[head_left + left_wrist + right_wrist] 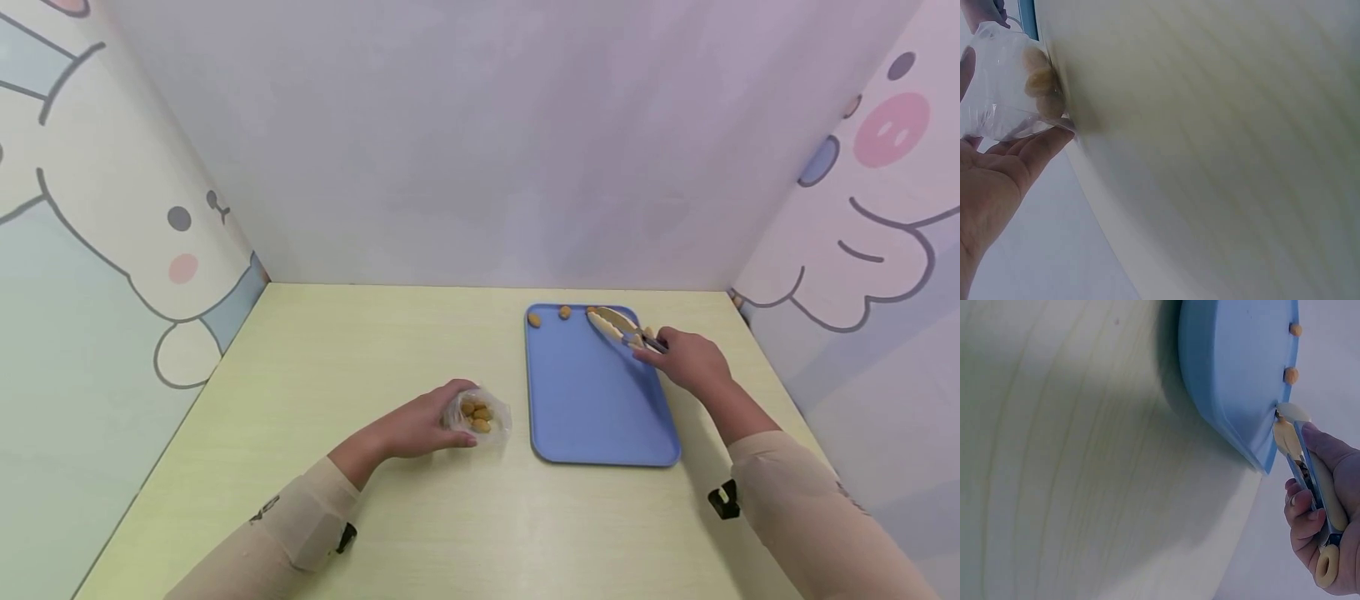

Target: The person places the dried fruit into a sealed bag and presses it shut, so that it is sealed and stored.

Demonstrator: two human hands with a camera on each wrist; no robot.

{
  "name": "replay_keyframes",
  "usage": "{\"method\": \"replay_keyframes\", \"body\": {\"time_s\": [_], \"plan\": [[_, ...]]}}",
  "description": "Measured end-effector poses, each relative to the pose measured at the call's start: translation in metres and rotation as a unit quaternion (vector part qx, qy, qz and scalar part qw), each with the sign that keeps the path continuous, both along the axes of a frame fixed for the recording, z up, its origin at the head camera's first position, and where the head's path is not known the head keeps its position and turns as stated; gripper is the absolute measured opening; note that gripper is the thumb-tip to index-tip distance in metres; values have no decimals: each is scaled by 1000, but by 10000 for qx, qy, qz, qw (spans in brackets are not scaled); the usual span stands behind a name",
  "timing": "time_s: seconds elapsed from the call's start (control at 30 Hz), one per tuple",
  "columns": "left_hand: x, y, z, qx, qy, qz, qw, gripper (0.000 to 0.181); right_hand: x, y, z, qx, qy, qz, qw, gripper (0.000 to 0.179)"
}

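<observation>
My left hand (420,427) holds a clear plastic bag (500,419) with its thumb and fingers around the sides. Several brown nut-like pieces (481,425) lie inside the bag, low down in the left wrist view. Over at the tray's back right corner, my right hand (696,363) grips a pair of tongs (1334,500) with cream tips and metal arms. The tong tips are right at a brown piece (591,310) by the back rim, partly covering it. Two more pieces, one mid-rim (565,312) and one in the left corner (534,320), sit along that edge.
The blue tray (600,408) lies on the pale yellow table (322,350), right of the bag. A plain wall (480,150) stands behind the table, and walls with cartoon animals flank it on both sides.
</observation>
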State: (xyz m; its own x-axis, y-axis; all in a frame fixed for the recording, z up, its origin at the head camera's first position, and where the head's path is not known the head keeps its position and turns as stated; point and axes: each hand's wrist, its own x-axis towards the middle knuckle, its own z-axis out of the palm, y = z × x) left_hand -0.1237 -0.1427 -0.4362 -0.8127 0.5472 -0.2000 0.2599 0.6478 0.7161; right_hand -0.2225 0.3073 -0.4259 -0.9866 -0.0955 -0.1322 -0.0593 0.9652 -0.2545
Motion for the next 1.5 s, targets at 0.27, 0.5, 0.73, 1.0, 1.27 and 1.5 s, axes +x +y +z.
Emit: {"method": "replay_keyframes", "body": {"time_s": [0.27,0.5,0.73,1.0,1.27,1.5], "plan": [[0,1,1,2,-40,11,10000,80,1,-2,1,-26,0,22,10000,65],[-1,0,-1,3,-34,11,10000,80,0,-3,-1,-58,-9,24,10000,61],[0,0,-1,-1,-45,29,10000,80,0,-2,-2,-46,0,10,10000,61],[0,0,-1,-53,-32,42,10000,80,3,-1,-3,-57,64,-25,10000,63],[0,0,-1,-21,-91,44,9999,80,5,2,-4,-101,258,-21,9996,62],[0,0,-2,-28,-96,52,9999,81,12,5,-5,-101,384,15,9992,60]]}}
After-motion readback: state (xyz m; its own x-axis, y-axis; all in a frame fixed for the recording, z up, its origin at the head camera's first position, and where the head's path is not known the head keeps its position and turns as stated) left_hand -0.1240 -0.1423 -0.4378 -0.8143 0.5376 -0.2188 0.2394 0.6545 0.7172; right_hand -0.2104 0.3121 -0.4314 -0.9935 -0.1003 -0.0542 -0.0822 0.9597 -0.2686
